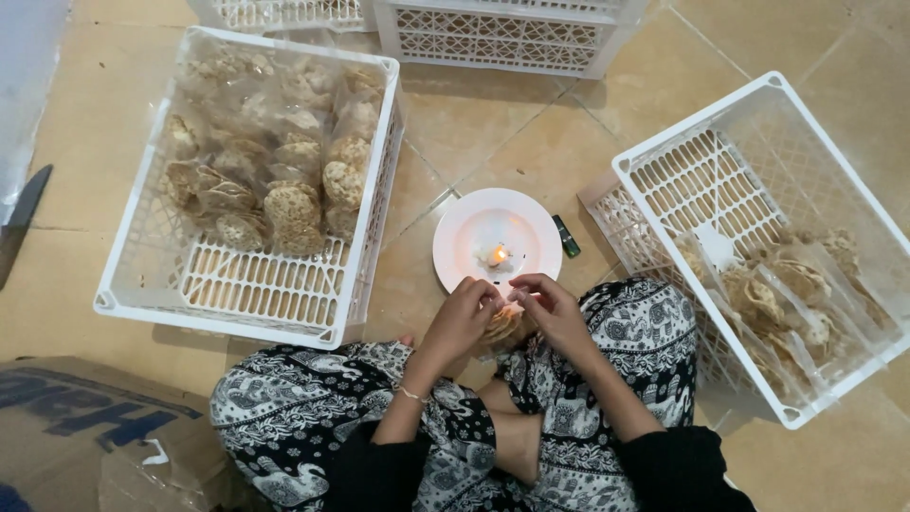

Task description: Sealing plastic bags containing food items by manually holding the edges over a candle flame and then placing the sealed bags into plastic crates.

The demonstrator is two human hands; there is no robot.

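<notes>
Beige floor tiles [493, 133] stretch under me where I sit cross-legged in black-and-white patterned trousers [303, 408]. Looking down from my head, I see a white plate [464, 237] on the tiles just ahead of my knees, with a small lit candle [498, 255] burning at its middle. A dark green lighter [566, 236] lies just beside the plate's right rim.

My left hand [462, 318] and my right hand [555, 311] are brought close together above my lap, at the near edge of the plate. Both are curled, fingertips pinching the top of a clear bag of round crackers [502, 325] that sits between them, close to the flame.

To my left stands a white plastic crate [256, 284] partly filled with packed cracker bags [284, 171]. To my right a second white crate [682, 171] holds more bagged crackers [787, 294]. Further crates [502, 38] stand beyond the plate, and a cardboard box [85, 427] lies by my left knee.
</notes>
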